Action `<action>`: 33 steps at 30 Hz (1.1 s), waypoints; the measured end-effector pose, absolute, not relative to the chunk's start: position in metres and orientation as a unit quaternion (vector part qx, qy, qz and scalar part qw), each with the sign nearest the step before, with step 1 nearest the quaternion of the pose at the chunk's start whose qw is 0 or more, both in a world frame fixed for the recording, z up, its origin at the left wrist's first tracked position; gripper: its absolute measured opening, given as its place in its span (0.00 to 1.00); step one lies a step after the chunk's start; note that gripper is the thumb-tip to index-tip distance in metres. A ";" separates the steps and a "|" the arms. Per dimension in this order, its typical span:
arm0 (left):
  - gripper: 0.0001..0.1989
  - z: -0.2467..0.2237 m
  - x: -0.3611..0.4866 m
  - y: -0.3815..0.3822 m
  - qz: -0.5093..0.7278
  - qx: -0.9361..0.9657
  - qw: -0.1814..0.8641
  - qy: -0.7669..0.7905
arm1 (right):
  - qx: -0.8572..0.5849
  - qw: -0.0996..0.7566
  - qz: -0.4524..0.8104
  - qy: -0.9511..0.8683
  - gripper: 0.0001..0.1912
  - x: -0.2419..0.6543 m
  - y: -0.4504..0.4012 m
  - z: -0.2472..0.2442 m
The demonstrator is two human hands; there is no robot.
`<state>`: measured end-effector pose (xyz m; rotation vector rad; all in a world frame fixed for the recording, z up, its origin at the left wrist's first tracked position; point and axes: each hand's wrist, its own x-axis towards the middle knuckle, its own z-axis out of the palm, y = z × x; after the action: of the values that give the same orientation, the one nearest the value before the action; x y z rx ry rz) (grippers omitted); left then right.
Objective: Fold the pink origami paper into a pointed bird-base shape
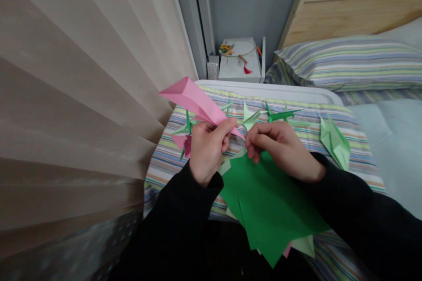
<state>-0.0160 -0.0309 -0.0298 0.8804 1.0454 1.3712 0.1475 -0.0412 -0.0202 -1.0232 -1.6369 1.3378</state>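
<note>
My left hand (211, 147) is closed, thumb on top, around a pink folded paper (201, 103). The wide end of this paper flares to the upper left, and its narrow point runs out to the right. At that thin tip, the fingers of my right hand (275, 145) are pinched together. Beneath my right hand lies a fanned stack of green paper sheets (270, 202), with paler green and pink corners showing under it. Behind my hands stand folded paper cranes, among them a pale green one (250, 117) and a dark green one (281, 115). My left hand partly hides others.
A light green folded paper piece (335, 142) lies at the right of the striped cloth (359, 158) covering the small table. Beyond stands a white box (239, 68) with small items on it. A curtain (99, 96) hangs close on the left; a bed with a striped pillow (349, 61) is right.
</note>
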 end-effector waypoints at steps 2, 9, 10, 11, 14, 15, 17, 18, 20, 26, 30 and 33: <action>0.13 -0.027 -0.016 -0.031 0.587 0.348 0.590 0.432 | -0.402 0.449 0.378 -0.703 0.04 0.147 -0.042 -0.024; 0.15 -0.023 -0.011 -0.032 0.539 0.348 0.647 0.411 | -0.235 0.484 0.048 -0.841 0.11 0.149 -0.040 -0.036; 0.15 -0.020 -0.008 -0.033 0.531 0.351 0.656 0.406 | -0.230 0.492 0.027 -0.839 0.10 0.150 -0.040 -0.036; 0.16 -0.017 -0.005 -0.035 0.525 0.352 0.664 0.400 | -0.226 0.505 0.004 -0.833 0.09 0.152 -0.040 -0.034; 0.24 0.000 0.000 -0.047 0.496 0.362 0.687 0.389 | -0.227 0.562 -0.063 -0.793 0.11 0.156 -0.040 -0.019; 0.28 0.007 -0.001 -0.054 0.481 0.382 0.686 0.390 | -0.229 0.579 -0.078 -0.779 0.11 0.158 -0.041 -0.010; 0.34 0.023 -0.005 -0.072 0.482 0.475 0.617 0.401 | -0.244 0.598 -0.080 -0.759 0.11 0.161 -0.047 0.010; 0.32 0.031 -0.008 -0.081 0.513 0.534 0.533 0.410 | -0.261 0.608 -0.065 -0.747 0.11 0.162 -0.051 0.021; 0.24 0.049 -0.013 -0.100 0.566 0.635 0.292 0.437 | -0.305 0.639 0.003 -0.706 0.10 0.165 -0.065 0.042; 0.13 0.092 -0.008 -0.137 0.522 0.779 0.053 0.343 | -0.327 0.669 0.296 -0.598 0.13 0.173 -0.123 0.080; 0.02 0.105 0.005 -0.158 0.436 0.810 0.186 0.344 | -0.312 0.677 0.375 -0.551 0.15 0.180 -0.161 0.086; 0.08 0.113 0.009 -0.178 0.404 0.812 0.231 0.352 | -0.308 0.677 0.402 -0.534 0.12 0.185 -0.186 0.083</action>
<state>0.0092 -0.1783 0.1130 2.2331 0.9664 1.1098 0.1852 -0.1864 0.0831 -0.6926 -1.1997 0.9041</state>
